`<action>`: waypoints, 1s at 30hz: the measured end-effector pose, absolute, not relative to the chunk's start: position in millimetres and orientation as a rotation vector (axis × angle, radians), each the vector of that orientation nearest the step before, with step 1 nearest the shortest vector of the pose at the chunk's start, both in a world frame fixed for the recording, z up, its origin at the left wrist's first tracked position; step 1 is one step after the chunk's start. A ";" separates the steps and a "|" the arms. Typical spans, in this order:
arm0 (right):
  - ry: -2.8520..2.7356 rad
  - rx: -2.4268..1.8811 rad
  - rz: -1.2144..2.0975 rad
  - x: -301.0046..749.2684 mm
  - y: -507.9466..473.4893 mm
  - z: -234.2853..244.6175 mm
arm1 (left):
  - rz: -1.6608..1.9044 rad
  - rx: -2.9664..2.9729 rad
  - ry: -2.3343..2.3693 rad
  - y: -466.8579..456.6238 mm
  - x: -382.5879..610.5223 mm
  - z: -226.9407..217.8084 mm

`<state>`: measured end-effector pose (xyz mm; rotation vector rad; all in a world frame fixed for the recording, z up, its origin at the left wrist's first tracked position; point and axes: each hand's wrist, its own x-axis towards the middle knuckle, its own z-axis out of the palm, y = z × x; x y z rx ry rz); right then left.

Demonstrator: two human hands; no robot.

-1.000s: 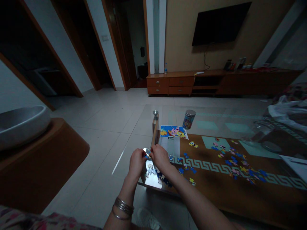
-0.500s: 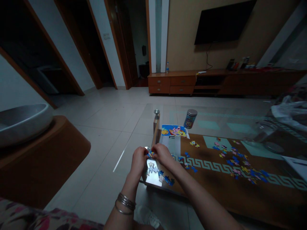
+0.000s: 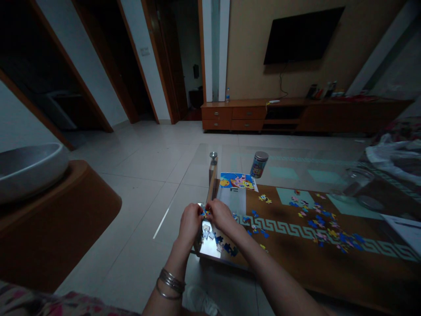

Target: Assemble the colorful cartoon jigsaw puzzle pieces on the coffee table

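Observation:
Close together over the near left corner of the glass table [image 3: 184,175], both my hands pinch small coloured jigsaw pieces [image 3: 205,213]. My left hand [image 3: 190,221] has its fingers closed at the pieces' left side; bangles ring that wrist. My right hand [image 3: 221,215] is closed on their right side. The fingers partly hide the pieces, so I cannot tell if they are joined. Just below lie several pale, face-down pieces [image 3: 206,231] and blue pieces [image 3: 230,249]. Beyond the hands lies a picture sheet [image 3: 238,181] with bright cartoon figures.
A round tin [image 3: 259,164] stands behind the picture sheet. A larger scatter of jigsaw pieces [image 3: 329,228] spreads to the right, near a clear jar [image 3: 357,180] and a plastic bag [image 3: 391,153]. A metal-capped table post [image 3: 213,160] rises ahead. Left is a stone basin [image 3: 36,169].
Both hands stay together at the same corner with only slight finger movement. The whole view has shifted a little, and a yellow piece now shows beside the right forearm.

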<state>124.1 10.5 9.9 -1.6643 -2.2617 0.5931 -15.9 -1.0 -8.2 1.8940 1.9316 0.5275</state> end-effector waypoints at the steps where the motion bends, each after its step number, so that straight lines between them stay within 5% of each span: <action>1: -2.260 -1.673 0.590 125.6 10.4 11.4 | 0.526 1.896 1.933 -1.6 -16.3 -8.1; 30: -2.264 -1.767 0.477 113.2 -2.2 24.2 | 0.452 1.929 1.974 -7.5 -13.2 -2.1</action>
